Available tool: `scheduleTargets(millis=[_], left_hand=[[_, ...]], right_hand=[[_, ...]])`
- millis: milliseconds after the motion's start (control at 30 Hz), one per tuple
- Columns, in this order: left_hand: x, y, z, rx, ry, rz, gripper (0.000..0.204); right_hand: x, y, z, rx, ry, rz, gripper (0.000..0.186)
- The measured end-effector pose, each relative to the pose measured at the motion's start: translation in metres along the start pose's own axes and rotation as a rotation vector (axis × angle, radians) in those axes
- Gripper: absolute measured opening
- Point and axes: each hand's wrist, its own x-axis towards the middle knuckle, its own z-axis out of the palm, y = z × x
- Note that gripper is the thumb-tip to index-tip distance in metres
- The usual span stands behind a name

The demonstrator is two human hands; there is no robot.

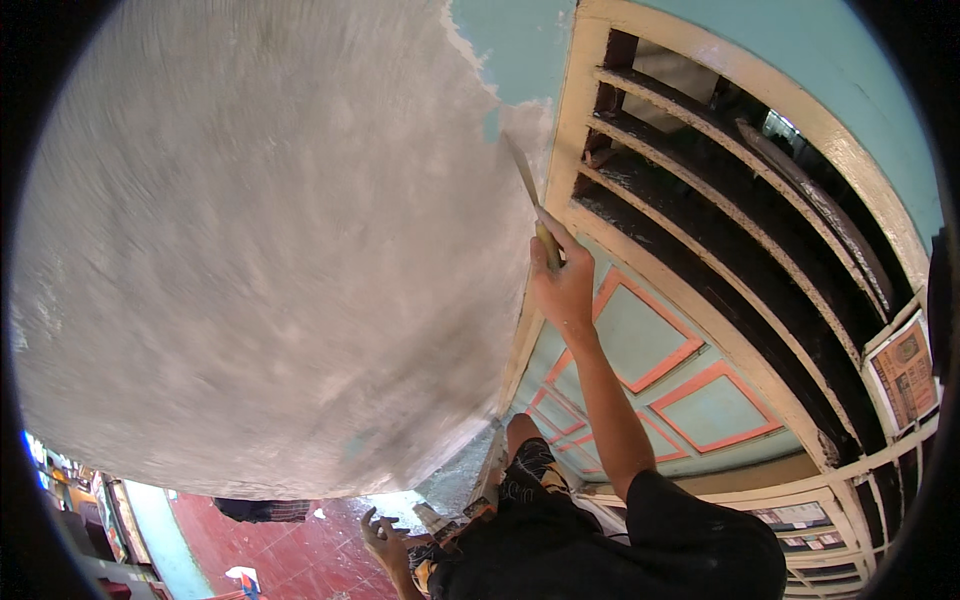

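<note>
My right hand (566, 285) is raised to the right part of the wall, its fingers wrapped round the handle of a putty knife (524, 172). The thin blade points up and left, its tip at the wall. Grey plaster (280, 250) covers most of this wall, with streaks across it. At the top, blue-green paint (515, 50) shows beyond a ragged plaster edge, and a small blue patch lies by the blade tip. Low down near my body, my left hand (382, 540) hangs with its fingers apart and nothing in it.
Right of the wall stands a cream frame with dark louvre slats (720, 200), above blue-green panels (640, 330) edged in orange. A white metal rail (850, 460) curves at the lower right. Below, the red floor (270, 545) bears a dark cloth (262, 510) and white specks.
</note>
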Motion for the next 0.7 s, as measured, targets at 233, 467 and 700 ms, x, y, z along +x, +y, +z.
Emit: scheduleTargets(millis=[233, 467, 700], left_hand=[[0.0, -0.016, -0.01, -0.021, 0.016, -0.011, 0.028], [0.003, -0.009, 0.0, -0.016, -0.021, -0.047, 0.029], [0.013, 0.006, 0.014, -0.018, -0.049, -0.03, 0.029]], right_hand=[[-0.003, -0.027, 0.015, -0.102, 0.048, -0.04, 0.032], [0.012, -0.033, 0.008, -0.161, 0.047, -0.003, 0.028], [0.0, -0.046, 0.004, -0.129, -0.004, -0.058, 0.032]])
